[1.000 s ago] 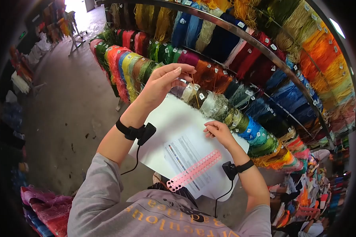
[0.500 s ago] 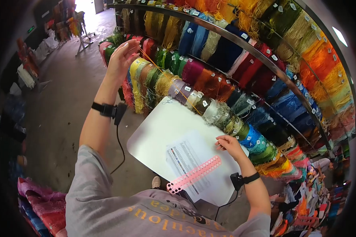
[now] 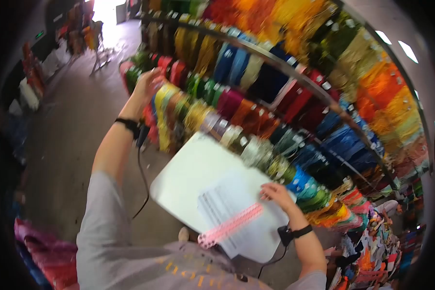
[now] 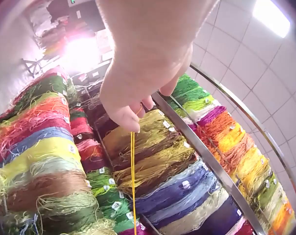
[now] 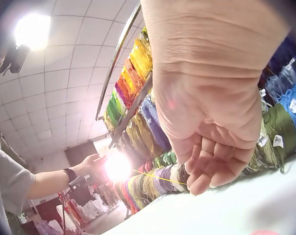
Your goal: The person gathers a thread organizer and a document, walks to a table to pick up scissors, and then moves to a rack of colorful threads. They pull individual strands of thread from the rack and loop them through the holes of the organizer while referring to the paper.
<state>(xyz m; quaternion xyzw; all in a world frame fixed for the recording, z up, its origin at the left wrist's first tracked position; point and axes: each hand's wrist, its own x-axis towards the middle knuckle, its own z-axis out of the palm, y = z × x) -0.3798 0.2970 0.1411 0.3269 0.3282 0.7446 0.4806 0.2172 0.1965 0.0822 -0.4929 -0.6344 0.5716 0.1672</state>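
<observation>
Up at the far left, my left hand [image 3: 149,87] pinches a thin yellow-orange thread [image 4: 133,176] between thumb and fingertips. The thread hangs in a doubled line below those fingers in the left wrist view. In the right wrist view it runs taut across to the curled fingertips of my right hand [image 5: 211,142], which pinch its other end. My right hand is held low over the right part of a white board [image 3: 179,176]. On the board lie a printed sheet [image 3: 210,198] and a pink strip with rows of holes [image 3: 232,224].
Labelled thread skeins [image 3: 237,99] in many colours hang in tiers just beyond the board. A curved metal rail [image 3: 275,65] crosses in front of the upper tiers. Grey floor [image 3: 67,159] stretches along the left. A pile of mixed colourful material [image 3: 372,246] lies at the lower right.
My left hand has swung left from above the board's far edge to the rack's left end, drawing the thread out. My right hand stays over the board. The head view has shifted slightly.
</observation>
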